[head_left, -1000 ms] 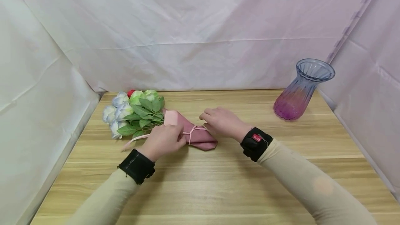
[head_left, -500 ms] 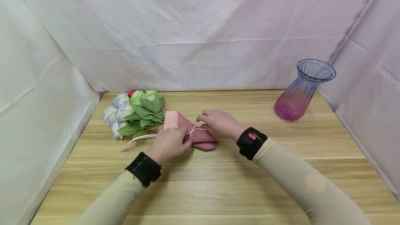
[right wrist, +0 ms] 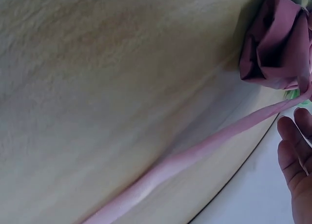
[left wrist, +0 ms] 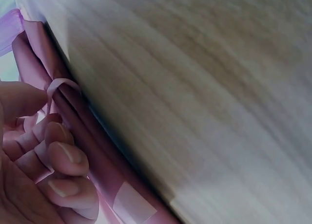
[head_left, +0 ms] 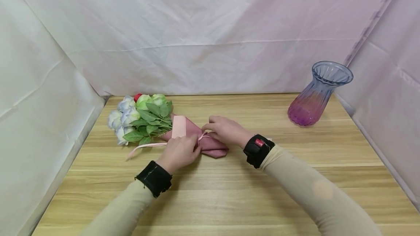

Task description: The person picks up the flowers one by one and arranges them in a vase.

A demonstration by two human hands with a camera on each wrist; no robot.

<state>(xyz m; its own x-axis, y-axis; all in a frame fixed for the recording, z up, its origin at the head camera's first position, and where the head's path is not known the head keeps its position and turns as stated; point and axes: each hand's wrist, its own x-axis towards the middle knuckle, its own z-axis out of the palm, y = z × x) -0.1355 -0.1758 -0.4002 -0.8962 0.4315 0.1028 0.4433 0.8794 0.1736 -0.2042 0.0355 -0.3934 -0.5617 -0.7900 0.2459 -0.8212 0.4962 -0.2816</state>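
A bouquet point(head_left: 131, 117) of pale blue, green and red artificial flowers lies on the table, its stems wrapped in dusky pink paper point(head_left: 214, 148). A thin pink ribbon point(head_left: 146, 145) circles the narrow part of the wrap. At its near side my left hand point(head_left: 179, 154) pinches the ribbon between thumb and forefinger; its other fingers are curled against the paper in the left wrist view. My right hand point(head_left: 226, 130) holds the ribbon at the knot from the far side, its fingertips partly hidden. One long ribbon tail point(right wrist: 165, 168) runs out past it in the right wrist view.
A glass vase point(head_left: 315, 97), blue fading to purple, stands at the back right of the wooden table point(head_left: 210, 199). White cloth point(head_left: 203, 39) hangs along the back and both sides. A pale pink tag or strip point(head_left: 178, 126) lies on the wrap.
My left hand has shifted right along the wrap to the knot. The right hand has moved a little left, bringing both hands closer together. Flowers and vase stay put.
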